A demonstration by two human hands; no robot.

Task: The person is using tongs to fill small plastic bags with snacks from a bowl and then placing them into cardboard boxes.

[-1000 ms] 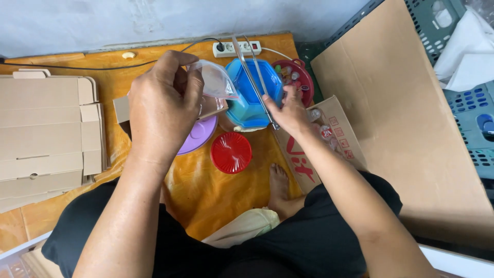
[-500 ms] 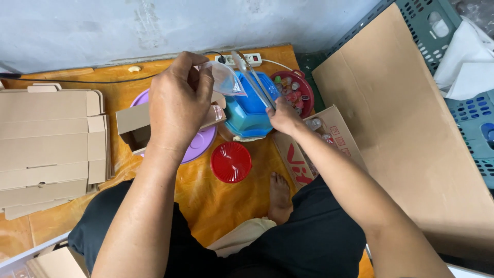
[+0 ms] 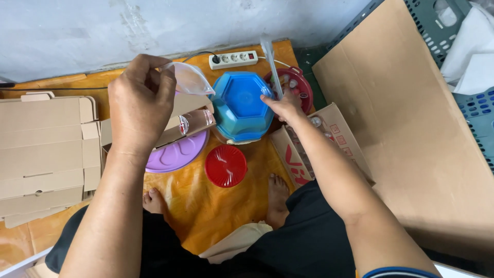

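A: Looking down, we see the left hand (image 3: 138, 105) raised over the orange floor mat (image 3: 216, 206), fingers (image 3: 165, 82) pinched on a small clear plastic bag (image 3: 189, 82), held up with its mouth towards the blue tub, probably so it's easy to fill.

B: Agreed. Right hand (image 3: 282, 105)?

A: Fingers clenched around metal tongs (image 3: 271, 64), tips pointing up and away, above the red container (image 3: 293, 87) of small bottles. We'd guess the tongs are for picking pieces without touching them.

B: We log the blue tub with lid (image 3: 241, 105) between the two hands, on the mat, lid on. Red ribbed lid (image 3: 225, 166) lies just in front of it, purple lid (image 3: 172, 154) to its left, partly under a small brown box (image 3: 177, 121).

A: Flat cardboard blanks (image 3: 43, 154) are stacked far left. An open carton (image 3: 309, 149) sits under the right forearm, a power strip (image 3: 232, 59) by the wall.

B: Tong tips open or shut?

A: We cannot tell; they're blurred.
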